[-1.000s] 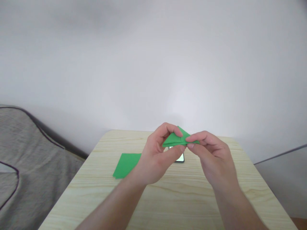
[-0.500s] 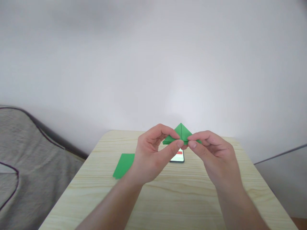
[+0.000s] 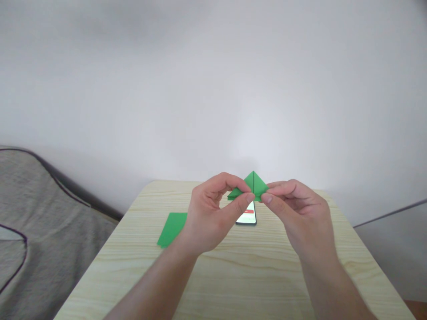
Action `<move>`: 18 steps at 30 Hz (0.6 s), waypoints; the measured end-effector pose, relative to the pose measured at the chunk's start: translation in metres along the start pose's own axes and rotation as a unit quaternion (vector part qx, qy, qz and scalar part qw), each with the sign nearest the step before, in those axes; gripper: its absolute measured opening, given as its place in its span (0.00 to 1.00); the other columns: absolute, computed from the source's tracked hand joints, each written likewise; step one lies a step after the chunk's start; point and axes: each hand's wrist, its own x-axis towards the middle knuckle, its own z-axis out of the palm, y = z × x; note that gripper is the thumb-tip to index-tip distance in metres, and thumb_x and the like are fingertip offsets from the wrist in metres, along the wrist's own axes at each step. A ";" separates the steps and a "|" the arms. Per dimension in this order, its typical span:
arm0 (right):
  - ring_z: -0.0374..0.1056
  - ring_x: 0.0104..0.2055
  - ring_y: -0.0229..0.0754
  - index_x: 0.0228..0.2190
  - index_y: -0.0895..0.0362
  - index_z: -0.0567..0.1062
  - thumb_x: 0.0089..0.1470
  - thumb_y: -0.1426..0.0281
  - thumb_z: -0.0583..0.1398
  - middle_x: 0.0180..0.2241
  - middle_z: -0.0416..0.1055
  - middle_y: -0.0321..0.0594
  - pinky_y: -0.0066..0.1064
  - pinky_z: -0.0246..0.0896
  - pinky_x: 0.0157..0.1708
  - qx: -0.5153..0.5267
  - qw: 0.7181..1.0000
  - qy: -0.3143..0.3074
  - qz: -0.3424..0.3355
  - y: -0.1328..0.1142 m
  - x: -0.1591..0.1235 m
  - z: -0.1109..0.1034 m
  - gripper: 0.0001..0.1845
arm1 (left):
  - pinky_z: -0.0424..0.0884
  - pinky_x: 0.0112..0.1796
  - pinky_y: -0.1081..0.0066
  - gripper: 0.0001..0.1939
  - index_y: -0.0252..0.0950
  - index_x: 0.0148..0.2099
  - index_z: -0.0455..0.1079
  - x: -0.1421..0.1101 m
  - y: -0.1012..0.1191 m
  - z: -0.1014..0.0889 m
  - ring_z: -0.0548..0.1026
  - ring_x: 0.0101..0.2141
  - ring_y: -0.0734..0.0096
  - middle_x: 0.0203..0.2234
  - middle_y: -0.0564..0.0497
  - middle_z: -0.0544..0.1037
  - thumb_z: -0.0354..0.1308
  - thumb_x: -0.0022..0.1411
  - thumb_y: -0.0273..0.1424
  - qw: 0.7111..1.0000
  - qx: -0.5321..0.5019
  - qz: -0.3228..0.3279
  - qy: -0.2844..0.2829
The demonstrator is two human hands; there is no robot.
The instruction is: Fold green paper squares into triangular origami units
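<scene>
A folded green paper [image 3: 259,182], shaped like a triangle with a crease down its middle, is held up above the far part of the table. My left hand [image 3: 215,213] pinches its lower edge near the centre between thumb and forefinger. On the other side my right hand [image 3: 300,213] grips the lower right edge, thumb in front and fingers behind, covering the right corner. Below and behind the paper lies a phone [image 3: 247,218] with a lit screen, partly hidden by my left hand. More green paper [image 3: 171,229] rests on the table, partly covered by my left wrist.
The light wood-grain table [image 3: 233,284] stands against a white wall [image 3: 213,89]. Grey fabric with dark piping [image 3: 50,249] fills the left side. A dark line [image 3: 390,214] runs along the wall at the right.
My right hand's fingers have moved from the front of the green paper to behind its right side. That right corner is now hidden. My left hand keeps its pinch.
</scene>
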 end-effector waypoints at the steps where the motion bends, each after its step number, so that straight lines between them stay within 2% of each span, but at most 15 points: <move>1: 0.77 0.42 0.45 0.31 0.52 0.80 0.55 0.69 0.71 0.40 0.81 0.40 0.37 0.73 0.42 0.000 1.000 0.002 0.001 0.000 0.000 0.000 0.05 | 0.71 0.39 0.68 0.06 0.38 0.37 0.77 0.000 0.000 0.000 0.75 0.33 0.70 0.31 0.51 0.80 0.71 0.61 0.32 1.000 0.000 -0.001 0.000; 14: 0.76 0.37 0.41 0.31 0.54 0.79 0.55 0.70 0.71 0.36 0.81 0.39 0.33 0.72 0.37 -0.002 1.000 0.008 0.000 0.002 0.001 0.001 0.05 | 0.71 0.37 0.72 0.05 0.37 0.37 0.77 0.000 -0.004 0.000 0.76 0.33 0.73 0.30 0.52 0.82 0.70 0.62 0.30 1.000 0.005 -0.010 0.011; 18: 0.76 0.37 0.42 0.31 0.54 0.79 0.55 0.70 0.71 0.34 0.81 0.39 0.33 0.71 0.35 -0.014 1.000 0.003 0.004 0.002 0.002 0.000 0.05 | 0.72 0.37 0.71 0.06 0.37 0.38 0.77 0.002 -0.005 -0.002 0.78 0.34 0.71 0.32 0.50 0.83 0.70 0.62 0.32 1.000 0.002 -0.018 -0.002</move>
